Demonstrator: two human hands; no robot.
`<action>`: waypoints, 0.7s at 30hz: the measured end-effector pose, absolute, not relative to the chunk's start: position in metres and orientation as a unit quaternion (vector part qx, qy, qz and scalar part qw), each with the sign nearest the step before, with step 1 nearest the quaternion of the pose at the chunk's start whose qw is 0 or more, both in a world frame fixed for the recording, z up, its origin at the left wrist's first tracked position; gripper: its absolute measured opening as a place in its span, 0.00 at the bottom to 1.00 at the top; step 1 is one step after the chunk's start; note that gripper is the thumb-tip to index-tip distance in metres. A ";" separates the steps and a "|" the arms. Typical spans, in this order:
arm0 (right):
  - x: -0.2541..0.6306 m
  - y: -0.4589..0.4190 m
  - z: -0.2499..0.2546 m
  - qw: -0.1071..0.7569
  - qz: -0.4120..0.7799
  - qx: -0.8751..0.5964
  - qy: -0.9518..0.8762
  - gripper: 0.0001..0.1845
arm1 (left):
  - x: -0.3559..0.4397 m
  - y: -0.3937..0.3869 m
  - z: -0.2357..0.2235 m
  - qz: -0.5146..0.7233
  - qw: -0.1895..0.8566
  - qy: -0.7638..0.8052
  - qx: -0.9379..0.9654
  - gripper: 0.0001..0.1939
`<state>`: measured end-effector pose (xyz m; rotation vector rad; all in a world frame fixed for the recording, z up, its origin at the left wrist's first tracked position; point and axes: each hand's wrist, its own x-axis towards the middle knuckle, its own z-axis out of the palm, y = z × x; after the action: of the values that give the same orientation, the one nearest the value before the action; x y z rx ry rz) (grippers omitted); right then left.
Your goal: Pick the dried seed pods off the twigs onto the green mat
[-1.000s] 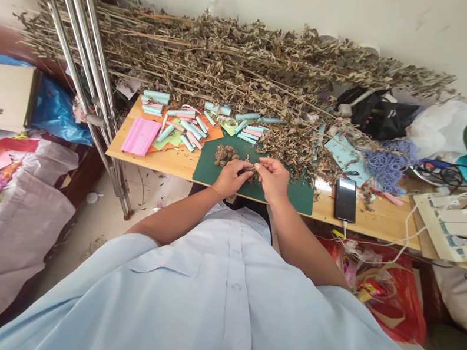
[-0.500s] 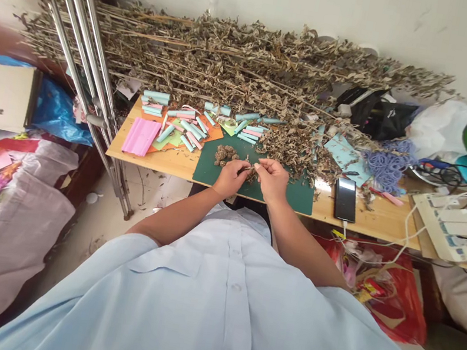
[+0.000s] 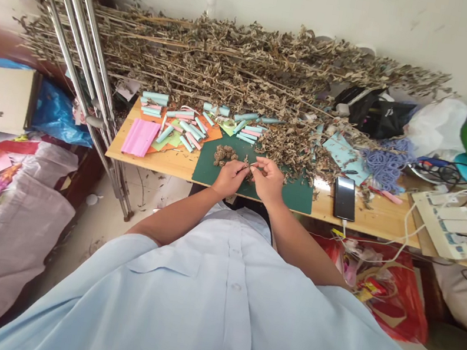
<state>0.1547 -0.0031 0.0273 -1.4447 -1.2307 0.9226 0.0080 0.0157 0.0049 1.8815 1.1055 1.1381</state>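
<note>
Green cutting mat (image 3: 296,200) at the front edge of the bench (image 3: 380,223), left hand (image 3: 229,178) and right hand (image 3: 268,181) pinching a dried sprig (image 3: 248,170) together above it! Too hard a squeeze could crumble it across the mat.

I have room to move right along the green mat (image 3: 298,201) up to the phone (image 3: 345,198), but dried stems (image 3: 234,62) block the far side and paper tubes (image 3: 181,124) crowd the left.

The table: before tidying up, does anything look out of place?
A steel tube frame leans across the left end of the dried stems, an odd spot for it. Loose dried leaves also spill onto the green cutting mat.
</note>
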 end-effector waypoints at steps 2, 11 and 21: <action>0.154 -0.002 0.027 0.494 0.380 -0.594 -0.510 0.21 | 0.007 0.016 0.005 0.437 0.336 0.413 0.725 0.19; 0.155 -0.001 0.025 0.481 0.373 -0.597 -0.523 0.22 | 0.007 0.015 0.003 0.440 0.342 0.428 0.712 0.17; 0.156 -0.001 0.021 0.483 0.372 -0.586 -0.533 0.23 | 0.007 0.015 0.004 0.435 0.362 0.436 0.699 0.10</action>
<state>0.1557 -0.0014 0.0209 -1.4285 -1.2994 0.9055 0.0071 0.0148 0.0036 1.8012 1.1236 1.1213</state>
